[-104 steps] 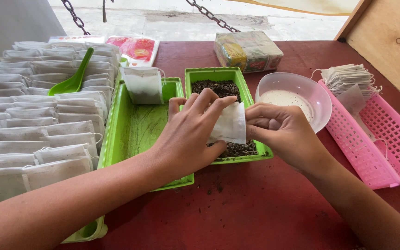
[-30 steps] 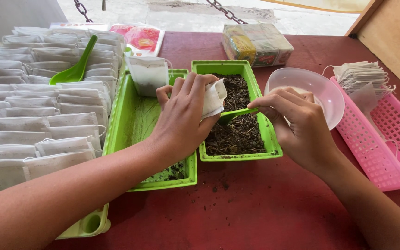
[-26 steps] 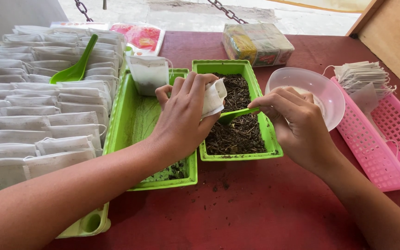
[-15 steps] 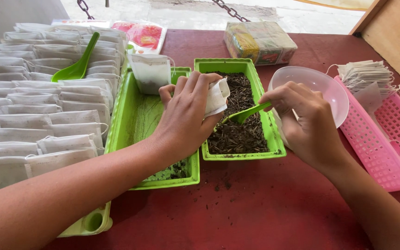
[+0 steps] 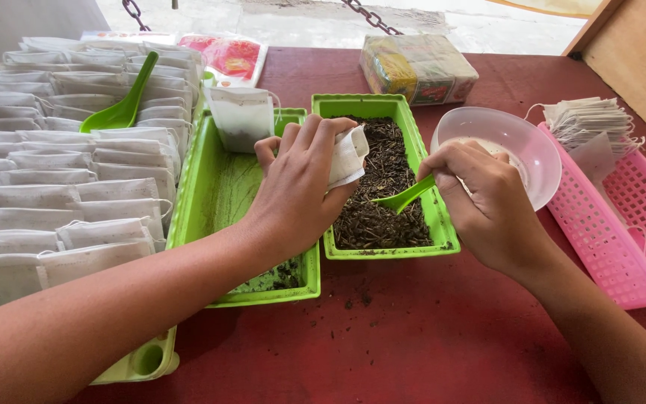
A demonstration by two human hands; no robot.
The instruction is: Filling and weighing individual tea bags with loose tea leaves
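Here we work in a tight spot: our left hand [image 5: 297, 191] hangs over the seam between two green trays, fingers curled around a small white filter bag [image 5: 347, 155] that it holds above the left rim of the right-hand tray [image 5: 443, 232]. Our right hand [image 5: 487, 202] sits just off that tray's right rim, pinched on the handle of a small green scoop [image 5: 405, 198] whose bowl lies low on the dark loose tea [image 5: 383, 194] filling the tray. The left tray [image 5: 211, 202] is mostly bare, with a few dark crumbs in its near corner and one filled bag [image 5: 241, 118] leaning upright at its far end. Just beyond our right hand stands a clear plastic bowl [image 5: 532, 161], touching a pink basket [image 5: 622, 224] that carries a stack of flat bags [image 5: 588, 120] at its far end. Rows of filled bags [image 5: 54, 179] crowd the left side, a larger green scoop [image 5: 117, 108] resting on them. The near red table [image 5: 413, 337] lies open, dotted with spilled crumbs. A wrapped packet [image 5: 416, 67] sits at the far edge.
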